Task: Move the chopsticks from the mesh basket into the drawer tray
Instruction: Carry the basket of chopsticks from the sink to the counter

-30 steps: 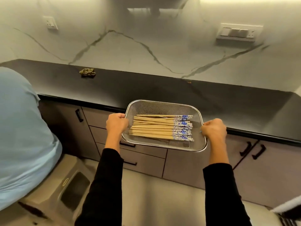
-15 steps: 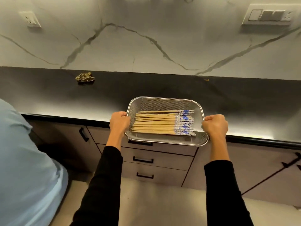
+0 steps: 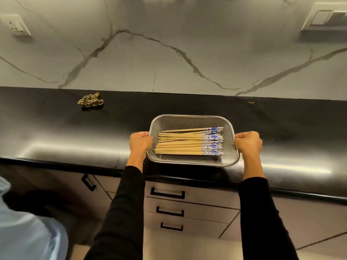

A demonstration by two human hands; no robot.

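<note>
A rectangular steel mesh basket [image 3: 191,120] is over the black countertop [image 3: 56,132], near its front edge. Several wooden chopsticks [image 3: 180,144] with blue-and-white patterned ends lie side by side in it, the patterned ends to the right. My left hand [image 3: 140,143] grips the basket's left rim and my right hand [image 3: 247,143] grips its right rim. Below the counter are three closed drawers [image 3: 206,197] with black handles. No drawer tray is in view.
A crumpled patterned cloth [image 3: 90,100] lies on the counter at the back left. A marble wall [image 3: 169,44] with a socket [image 3: 16,25] and switches [image 3: 326,17] stands behind. Another person's light blue clothing [image 3: 28,233] fills the lower left corner.
I have carried the basket forward from in front of the cabinets to over the countertop. The view has closed in on the counter and drawers.
</note>
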